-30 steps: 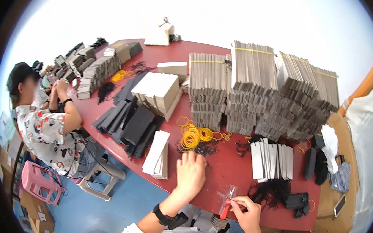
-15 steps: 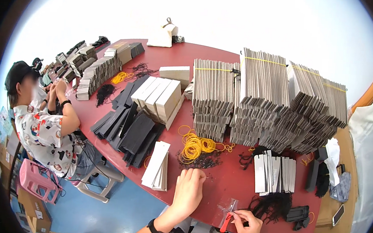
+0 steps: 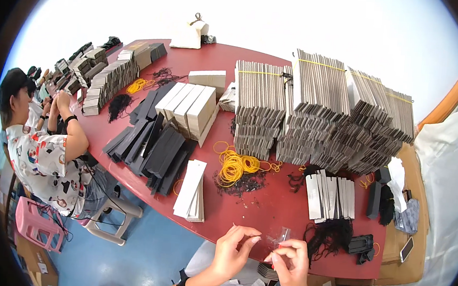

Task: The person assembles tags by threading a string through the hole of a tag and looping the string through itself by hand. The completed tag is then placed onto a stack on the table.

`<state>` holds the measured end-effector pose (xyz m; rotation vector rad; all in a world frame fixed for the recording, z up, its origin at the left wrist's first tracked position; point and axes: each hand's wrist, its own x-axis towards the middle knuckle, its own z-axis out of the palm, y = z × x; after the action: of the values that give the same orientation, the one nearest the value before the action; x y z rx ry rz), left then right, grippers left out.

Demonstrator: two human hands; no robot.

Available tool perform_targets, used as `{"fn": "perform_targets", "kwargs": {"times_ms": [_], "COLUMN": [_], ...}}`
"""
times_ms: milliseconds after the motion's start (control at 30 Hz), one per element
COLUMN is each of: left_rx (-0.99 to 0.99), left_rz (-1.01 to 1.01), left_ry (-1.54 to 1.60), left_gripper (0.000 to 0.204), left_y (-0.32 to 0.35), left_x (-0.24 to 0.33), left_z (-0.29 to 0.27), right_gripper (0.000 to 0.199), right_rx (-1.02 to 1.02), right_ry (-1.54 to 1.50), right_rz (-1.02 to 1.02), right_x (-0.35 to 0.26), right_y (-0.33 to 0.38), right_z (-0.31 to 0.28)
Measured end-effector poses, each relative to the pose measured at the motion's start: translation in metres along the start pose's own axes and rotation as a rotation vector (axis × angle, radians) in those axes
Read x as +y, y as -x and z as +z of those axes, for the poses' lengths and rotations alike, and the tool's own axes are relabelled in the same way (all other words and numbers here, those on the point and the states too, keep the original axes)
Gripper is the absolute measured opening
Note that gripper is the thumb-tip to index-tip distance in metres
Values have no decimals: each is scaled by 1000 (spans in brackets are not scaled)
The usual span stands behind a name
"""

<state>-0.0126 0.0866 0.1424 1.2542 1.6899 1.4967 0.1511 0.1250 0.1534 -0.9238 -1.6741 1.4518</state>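
one clear plastic piece [image 3: 285, 235] points lengthwise forward from the right hand [image 3: 291, 264]

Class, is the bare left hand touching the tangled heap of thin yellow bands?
Apart: the head view plainly shows red tabletop between the left hand and the yellow bands.

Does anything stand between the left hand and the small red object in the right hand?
Partly: the fingers of the right hand cover most of the small red object. No other barrier shows between it and the left hand.
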Motion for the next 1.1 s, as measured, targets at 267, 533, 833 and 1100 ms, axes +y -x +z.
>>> {"fn": "perform_targets", "kwargs": {"times_ms": [267, 533, 833, 1100], "left_rx": [107, 156, 219, 225], "left_rz": [91, 246, 375, 454], "left_ry": [3, -57, -23, -50], "left_gripper": [15, 18, 19, 22], "left_y": [10, 8, 7, 11], "left_x": [0, -4, -13, -18], "left_z": [0, -5, -3, -3], "right_gripper": [29, 28, 27, 26], "right_rx": [46, -25, -85, -67], "right_ry": [-186, -317, -378, -431], "right_rz": [45, 138, 199, 270], "right_x": [-2, -11, -13, -12], "right_y": [-4, -14, -16, -20], "right_z": [17, 22, 21, 20]}}
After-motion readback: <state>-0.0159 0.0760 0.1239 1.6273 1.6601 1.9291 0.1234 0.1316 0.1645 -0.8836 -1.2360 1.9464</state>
